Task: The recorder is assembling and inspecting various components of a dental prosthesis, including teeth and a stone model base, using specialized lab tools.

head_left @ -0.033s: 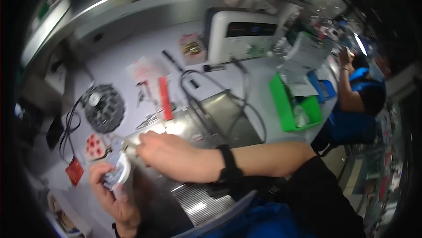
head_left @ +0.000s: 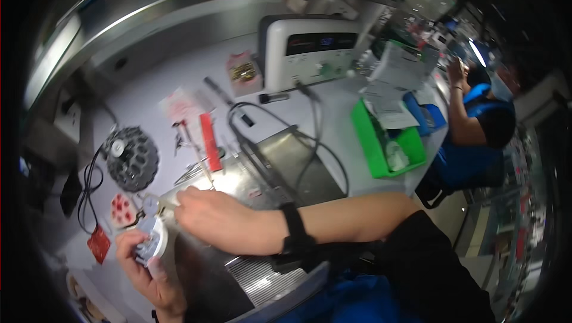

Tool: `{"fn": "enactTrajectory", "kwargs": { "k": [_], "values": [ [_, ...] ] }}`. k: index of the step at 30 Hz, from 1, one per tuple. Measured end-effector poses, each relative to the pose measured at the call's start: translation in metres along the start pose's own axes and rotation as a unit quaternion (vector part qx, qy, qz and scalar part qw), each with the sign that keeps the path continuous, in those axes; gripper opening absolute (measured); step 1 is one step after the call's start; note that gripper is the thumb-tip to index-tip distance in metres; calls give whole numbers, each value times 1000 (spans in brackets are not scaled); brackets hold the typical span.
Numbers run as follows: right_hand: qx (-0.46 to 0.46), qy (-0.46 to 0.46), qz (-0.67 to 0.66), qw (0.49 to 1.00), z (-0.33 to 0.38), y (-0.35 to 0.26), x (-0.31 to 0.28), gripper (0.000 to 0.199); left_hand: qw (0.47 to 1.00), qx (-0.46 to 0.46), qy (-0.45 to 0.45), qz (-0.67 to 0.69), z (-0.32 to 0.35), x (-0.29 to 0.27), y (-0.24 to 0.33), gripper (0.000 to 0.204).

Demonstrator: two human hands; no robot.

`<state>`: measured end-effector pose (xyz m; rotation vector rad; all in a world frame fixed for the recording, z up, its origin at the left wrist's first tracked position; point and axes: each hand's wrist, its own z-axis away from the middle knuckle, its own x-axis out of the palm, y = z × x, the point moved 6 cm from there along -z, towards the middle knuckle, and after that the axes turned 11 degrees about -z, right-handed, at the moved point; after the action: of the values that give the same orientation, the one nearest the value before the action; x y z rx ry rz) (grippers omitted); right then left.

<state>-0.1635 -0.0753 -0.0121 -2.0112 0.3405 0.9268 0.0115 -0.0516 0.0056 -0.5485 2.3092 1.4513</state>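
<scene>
Apparently mid-handling: left hand (head_left: 146, 272) gripping white-rimmed round piece (head_left: 161, 244) over near-left worktop (head_left: 131, 99); right hand (head_left: 211, 217) hovering just beside, fingers bunching, whether grip is pinching anything cannot tell. Work seemingly progressing; nothing showing as finished, amount left unclear.

We hold a white-rimmed, greyish rounded piece (head_left: 162, 241) tilted above the worktop (head_left: 134, 108), toward its front-left corner; our small dial-faced object (head_left: 151, 205) is just beyond its rim.

A white control unit (head_left: 307, 64) stands near the back edge of the workbench (head_left: 140, 99); papers (head_left: 393, 71) overhang a green bin (head_left: 368, 144) by the right edge.
</scene>
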Motion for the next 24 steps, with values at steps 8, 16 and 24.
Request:
{"fn": "enactTrajectory", "kwargs": {
  "k": [8,16,24],
  "values": [
    [99,28,-227,968,26,15,-58,12,994,0,-112,14,14,22,-23,52],
    [120,29,-397,910,71,-4,-78,10,965,57,-258,-10,40,56,10,47],
    [104,-2,-432,896,76,-16,-65,21,969,36,-243,18,37,63,35,55]
  ]
}}
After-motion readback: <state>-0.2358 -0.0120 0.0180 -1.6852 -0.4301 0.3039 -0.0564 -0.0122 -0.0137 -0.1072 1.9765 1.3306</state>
